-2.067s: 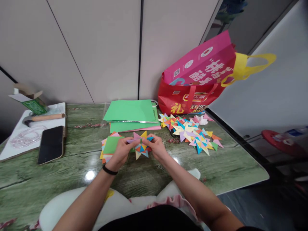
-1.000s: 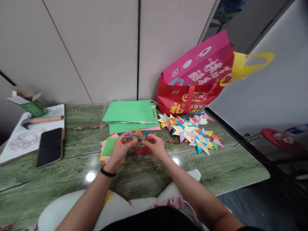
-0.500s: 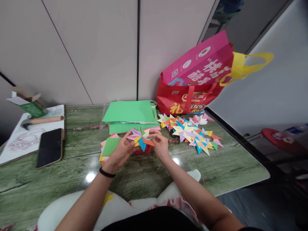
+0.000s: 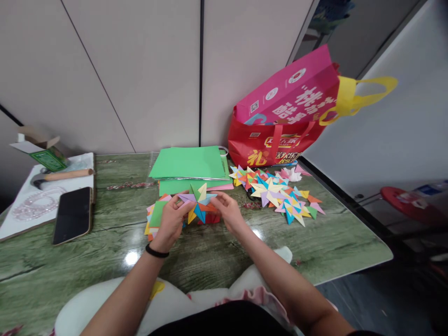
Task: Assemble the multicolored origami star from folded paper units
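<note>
A folded paper star [image 4: 198,204] with points of several colours is held up between my hands, above the table. My left hand [image 4: 171,219] pinches its left side by the lilac point, and a black band circles that wrist. My right hand [image 4: 227,211] grips the light blue and orange points at the right. Under the star lies something red [image 4: 212,218], partly covered. Beside my left hand is a stack of coloured paper squares [image 4: 158,215], green on top. A pile of finished paper stars [image 4: 269,190] lies to the right of my right hand.
Green paper sheets [image 4: 191,162] lie at the back, near a red gift bag [image 4: 245,140] holding a pink bag [image 4: 280,93]. At the left are a phone [image 4: 73,215], a wooden-handled tool [image 4: 68,174], a green box [image 4: 49,158] and a white board [image 4: 10,224] with clear beads.
The star has turned in my hands and shifted slightly left; its face now shows more flatly to me. My left fingers have moved a little left along with it.
</note>
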{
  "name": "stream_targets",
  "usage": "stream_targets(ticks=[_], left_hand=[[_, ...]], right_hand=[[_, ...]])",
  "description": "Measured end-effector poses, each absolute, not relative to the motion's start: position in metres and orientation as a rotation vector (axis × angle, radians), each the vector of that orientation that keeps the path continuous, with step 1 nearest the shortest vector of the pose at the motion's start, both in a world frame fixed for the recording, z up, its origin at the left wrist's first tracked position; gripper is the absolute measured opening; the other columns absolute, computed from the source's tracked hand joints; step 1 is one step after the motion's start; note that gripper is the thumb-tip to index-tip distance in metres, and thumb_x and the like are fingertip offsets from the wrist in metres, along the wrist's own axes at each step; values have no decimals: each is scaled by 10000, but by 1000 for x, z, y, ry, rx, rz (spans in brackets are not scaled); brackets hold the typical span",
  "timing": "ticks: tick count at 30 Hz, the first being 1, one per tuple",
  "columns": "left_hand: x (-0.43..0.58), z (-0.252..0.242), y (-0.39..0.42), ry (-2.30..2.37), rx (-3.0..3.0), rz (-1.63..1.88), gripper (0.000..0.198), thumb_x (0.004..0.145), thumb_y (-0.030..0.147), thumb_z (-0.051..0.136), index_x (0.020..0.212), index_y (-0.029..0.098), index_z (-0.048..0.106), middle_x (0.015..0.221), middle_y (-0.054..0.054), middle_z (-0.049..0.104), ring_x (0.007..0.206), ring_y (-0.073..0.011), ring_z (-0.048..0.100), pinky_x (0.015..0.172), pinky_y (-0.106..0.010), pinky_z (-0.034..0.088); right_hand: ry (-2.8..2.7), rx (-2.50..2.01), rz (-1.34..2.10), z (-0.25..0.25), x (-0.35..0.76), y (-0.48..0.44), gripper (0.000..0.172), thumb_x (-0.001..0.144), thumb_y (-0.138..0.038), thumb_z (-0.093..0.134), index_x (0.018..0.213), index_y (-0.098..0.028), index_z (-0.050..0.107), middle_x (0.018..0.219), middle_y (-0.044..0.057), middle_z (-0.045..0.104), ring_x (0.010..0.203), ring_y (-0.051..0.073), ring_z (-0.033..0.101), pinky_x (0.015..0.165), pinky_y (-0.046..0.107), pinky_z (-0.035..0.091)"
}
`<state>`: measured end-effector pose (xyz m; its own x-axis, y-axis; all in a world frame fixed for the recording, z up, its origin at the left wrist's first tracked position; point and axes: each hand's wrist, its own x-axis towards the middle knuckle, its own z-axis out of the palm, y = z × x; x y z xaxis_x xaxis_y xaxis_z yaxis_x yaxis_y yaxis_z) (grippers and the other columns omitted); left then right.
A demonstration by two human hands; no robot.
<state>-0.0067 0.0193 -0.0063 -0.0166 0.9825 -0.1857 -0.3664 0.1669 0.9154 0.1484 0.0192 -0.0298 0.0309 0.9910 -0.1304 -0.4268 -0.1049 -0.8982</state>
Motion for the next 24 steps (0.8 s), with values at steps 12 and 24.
stream_targets(ticks=[12,24], left_hand=[[-5,-9,18,1089,878,1303,264,513,226,782,719,134,645,632,6,660,562,-106,570,533,-211,429],[-10,-13,23,1133,738,1358,439,513,280,807,887,117,645,834,-75,711,697,-159,656,625,-275,515]], right_hand=[[-913,-1079,1548,-32,143,15,360,511,-451,794,625,-165,607,530,-36,614,454,80,536,442,193,447],[-763,-1050,1516,-40,152,25,400,531,-514,763,580,-150,606,525,-20,604,423,61,510,408,176,416]])
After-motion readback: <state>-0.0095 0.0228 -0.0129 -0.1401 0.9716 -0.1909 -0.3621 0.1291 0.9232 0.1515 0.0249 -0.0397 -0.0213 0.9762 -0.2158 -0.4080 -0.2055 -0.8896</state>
